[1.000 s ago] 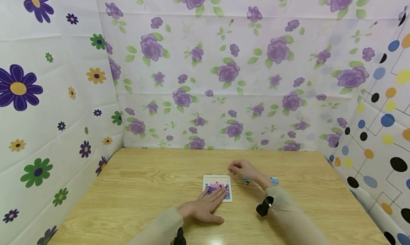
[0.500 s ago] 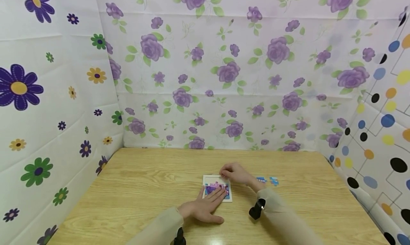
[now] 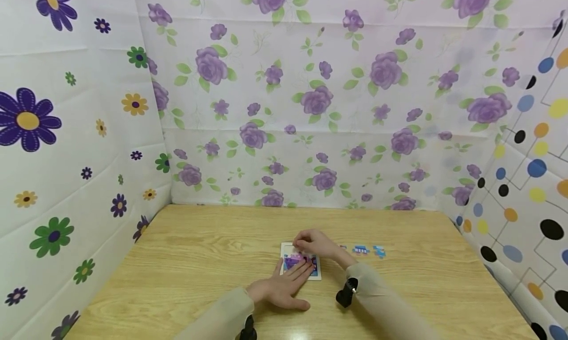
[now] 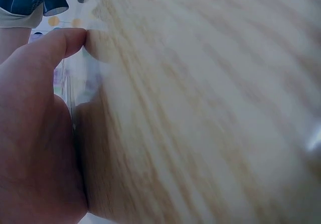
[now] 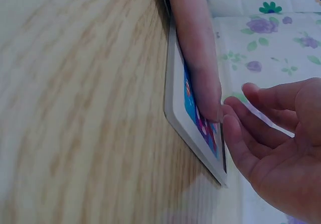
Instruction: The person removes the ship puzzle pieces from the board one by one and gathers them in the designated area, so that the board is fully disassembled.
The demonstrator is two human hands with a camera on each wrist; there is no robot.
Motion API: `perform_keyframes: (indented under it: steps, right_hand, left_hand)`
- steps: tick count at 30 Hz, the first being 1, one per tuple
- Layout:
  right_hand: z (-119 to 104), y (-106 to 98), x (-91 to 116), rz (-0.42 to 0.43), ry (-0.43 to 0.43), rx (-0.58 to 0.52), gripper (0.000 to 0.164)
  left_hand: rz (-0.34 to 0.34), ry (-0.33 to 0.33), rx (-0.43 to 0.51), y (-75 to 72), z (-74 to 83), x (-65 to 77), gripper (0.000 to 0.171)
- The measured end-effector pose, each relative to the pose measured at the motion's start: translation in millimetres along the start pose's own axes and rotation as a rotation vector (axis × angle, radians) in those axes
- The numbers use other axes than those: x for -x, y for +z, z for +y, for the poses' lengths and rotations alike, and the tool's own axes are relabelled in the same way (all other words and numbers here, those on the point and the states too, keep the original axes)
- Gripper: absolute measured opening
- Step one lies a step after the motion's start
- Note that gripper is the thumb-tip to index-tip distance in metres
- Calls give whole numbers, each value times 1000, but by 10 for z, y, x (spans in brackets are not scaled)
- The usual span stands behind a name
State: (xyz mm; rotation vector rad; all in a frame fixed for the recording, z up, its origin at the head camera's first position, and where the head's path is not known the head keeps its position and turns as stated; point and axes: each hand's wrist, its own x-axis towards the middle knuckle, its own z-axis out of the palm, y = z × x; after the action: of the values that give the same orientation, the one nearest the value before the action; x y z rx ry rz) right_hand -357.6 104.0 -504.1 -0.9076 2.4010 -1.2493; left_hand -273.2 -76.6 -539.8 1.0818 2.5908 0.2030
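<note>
A small jigsaw puzzle in a white frame tray (image 3: 314, 278) lies on the table, its purple, pink and blue picture (image 3: 290, 262) partly covered by hands. My left hand (image 3: 284, 288) rests flat over the lower part, fingers straight and thumb out to the right on the wood. Above the tray's upper part, my right hand (image 3: 316, 244) has thumb and index tips together, pinching a small puzzle piece mostly hidden by the fingers. In the right wrist view, those curled fingertips (image 5: 231, 123) are close beside the left hand's fingers (image 5: 205, 91) at the tray.
Loose blue puzzle pieces lie right of the tray: one (image 3: 361, 249), another (image 3: 379, 251) farther right, and one (image 3: 343, 247) partly behind the right wrist. The wooden table (image 3: 199, 261) ends at flowered cloth (image 3: 266, 172) behind, with patterned cloth at both sides.
My right hand has moved left, from beside the tray's upper right corner to over its upper part, uncovering loose pieces on the right. The left hand has stayed in place.
</note>
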Motion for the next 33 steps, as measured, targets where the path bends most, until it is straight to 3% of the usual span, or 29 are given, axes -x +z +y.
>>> perform_keyframes:
  steps: [9,20,25,33]
  right_hand:
    - [-32,77,-13,-11,-19,87,21]
    - [-22,122,-32,-66,-50,114,13]
    - [-61,143,-20,-98,-65,131,20]
    - [-112,159,-47,-82,-61,223,26]
  left_hand:
    - [2,-5,10,-34,38,27,90]
    - [-54,-17,51,-223,151,149,87]
    - [-63,-20,55,-219,150,148,87]
    - [-52,-9,72,-211,128,130,87]
